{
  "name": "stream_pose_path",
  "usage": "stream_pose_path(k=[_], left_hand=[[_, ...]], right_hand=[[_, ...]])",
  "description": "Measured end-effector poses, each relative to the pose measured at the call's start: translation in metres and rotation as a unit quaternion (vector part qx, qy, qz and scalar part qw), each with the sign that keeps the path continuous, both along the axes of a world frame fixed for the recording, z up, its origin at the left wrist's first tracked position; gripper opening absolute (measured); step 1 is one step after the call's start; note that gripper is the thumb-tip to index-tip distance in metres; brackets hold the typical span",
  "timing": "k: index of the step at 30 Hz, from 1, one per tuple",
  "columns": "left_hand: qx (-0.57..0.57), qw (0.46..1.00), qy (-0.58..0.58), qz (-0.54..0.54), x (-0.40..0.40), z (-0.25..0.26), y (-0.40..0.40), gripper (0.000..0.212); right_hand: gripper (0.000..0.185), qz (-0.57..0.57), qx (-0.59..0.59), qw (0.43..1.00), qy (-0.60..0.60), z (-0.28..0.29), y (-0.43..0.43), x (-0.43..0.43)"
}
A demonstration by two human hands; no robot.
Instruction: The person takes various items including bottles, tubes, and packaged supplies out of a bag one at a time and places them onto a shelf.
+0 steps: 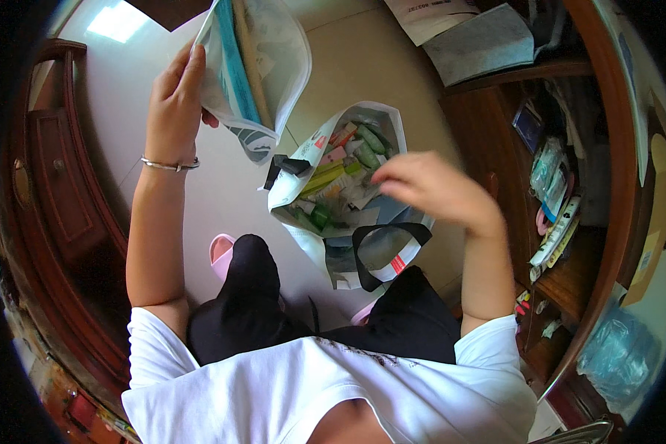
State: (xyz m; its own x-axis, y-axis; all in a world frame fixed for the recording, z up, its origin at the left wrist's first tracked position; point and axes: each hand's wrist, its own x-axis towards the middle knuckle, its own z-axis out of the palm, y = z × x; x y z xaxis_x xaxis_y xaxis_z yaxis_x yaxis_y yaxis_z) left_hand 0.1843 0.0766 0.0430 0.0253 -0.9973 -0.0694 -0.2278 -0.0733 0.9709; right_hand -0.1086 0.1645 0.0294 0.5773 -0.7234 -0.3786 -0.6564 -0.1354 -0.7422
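Note:
My left hand point(178, 105) grips the left edge of a white translucent pouch point(288, 61), thumb on the near side. Its mouth gapes, and a long blue item point(238, 72) and a beige strip point(258, 83) show inside. Over the right side of a white shopping bag point(305, 161) hovers my right hand point(427, 186), blurred, fingers slightly apart and nothing visible in them. That bag stands wide on the floor with black handles point(361, 255). Inside lie green packets point(369, 139), yellow-green strips point(324, 177) and clear wrappers point(347, 191), partly hidden by my hand.
On the right stands a wooden cabinet point(477, 127) with plastic packets point(549, 172) on its shelves. A grey sheet point(480, 44) juts from its top. Dark carved wooden furniture point(66, 172) lines the left. A blue plastic bag point(619, 352) sits at lower right. My knees flank the shopping bag.

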Motion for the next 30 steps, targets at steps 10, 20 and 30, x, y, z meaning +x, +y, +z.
stream_pose_path(k=[10, 20, 30], left_hand=[[-0.045, 0.999, 0.016, -0.019, -0.013, -0.009, 0.002, 0.043], [-0.017, 0.996, 0.082, 0.009, 0.013, -0.029, -0.007, 0.043], [-0.039, 0.996, 0.079, -0.009, 0.02, -0.036, -0.011, 0.046]], right_hand=[[0.046, 0.151, 0.034, 0.914, 0.375, -0.097, 0.003, 0.067], [0.03, 0.096, -0.203, 0.909, 0.351, -0.125, 0.05, 0.022], [0.033, -0.166, 0.155, 0.974, 0.024, -0.038, 0.03, 0.01]])
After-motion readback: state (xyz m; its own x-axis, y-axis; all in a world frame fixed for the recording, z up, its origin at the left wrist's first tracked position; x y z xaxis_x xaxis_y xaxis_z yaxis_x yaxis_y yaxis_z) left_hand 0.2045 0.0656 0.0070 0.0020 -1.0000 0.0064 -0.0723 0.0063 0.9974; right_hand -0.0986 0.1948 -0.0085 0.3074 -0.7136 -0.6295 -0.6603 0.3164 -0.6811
